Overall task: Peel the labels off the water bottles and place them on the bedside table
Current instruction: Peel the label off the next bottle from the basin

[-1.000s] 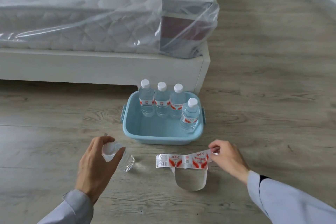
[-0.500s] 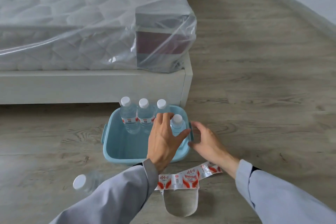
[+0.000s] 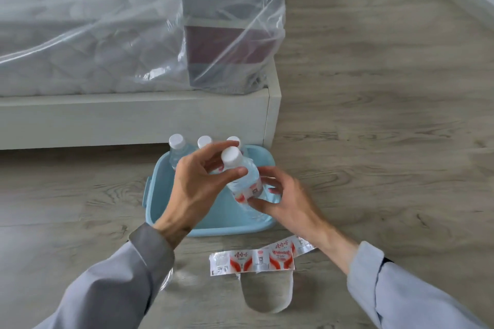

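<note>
- We saw the left hand above the blue plastic basin. Its fingers and thumb were curled round the neck of a water bottle, just under the white cap.
- The bottle was tilted and held over the right half of the basin. Its red and white label was on it.
- The right hand gripped the same bottle lower down, with its fingers wrapped over the label band and the thumb pressed just below it.
- Three more water bottles stood upright in a row along the basin's far wall, partly hidden by the hands.
- On the wooden floor just in front of the basin, a peeled label lay flat. A clear loop of film touched its near edge.
- A bare clear bottle lay on the floor in front of the basin's left corner, mostly hidden by the left sleeve.
- Behind the basin stood a white bed frame carrying a mattress in clear plastic wrap.
</note>
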